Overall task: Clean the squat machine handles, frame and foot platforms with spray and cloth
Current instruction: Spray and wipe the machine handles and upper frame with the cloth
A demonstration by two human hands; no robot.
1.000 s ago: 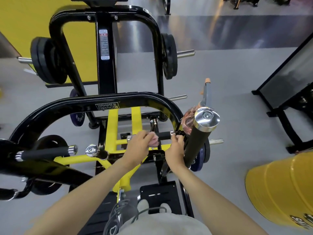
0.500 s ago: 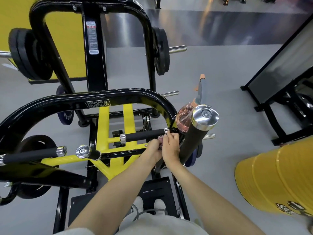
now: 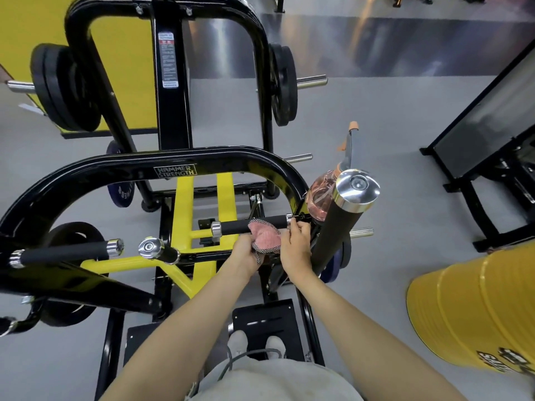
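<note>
A pink cloth [image 3: 265, 237] with a checked edge hangs bunched just below the short black handle [image 3: 236, 226] of the squat machine. My left hand [image 3: 243, 253] grips its lower left part. My right hand [image 3: 296, 244] pinches its right edge near the handle's chrome collar. A pink spray bottle [image 3: 322, 192] with an orange nozzle is lodged behind the tall upright handle [image 3: 341, 224] on the right. The curved black frame [image 3: 115, 175] arcs over the yellow frame [image 3: 224, 195]. Black foot platforms [image 3: 269, 322] lie under my feet.
Black weight plates [image 3: 62, 88] hang on the rear frame, left and right. A yellow barrel [image 3: 469, 311] stands at the right. A black stand [image 3: 480, 146] sits at the far right. Two more padded handles [image 3: 63, 251] reach in from the left.
The cloth was bunched in my left hand on the handle a second ago; both hands then met at the handle's right end, and now the cloth is spread out between them.
</note>
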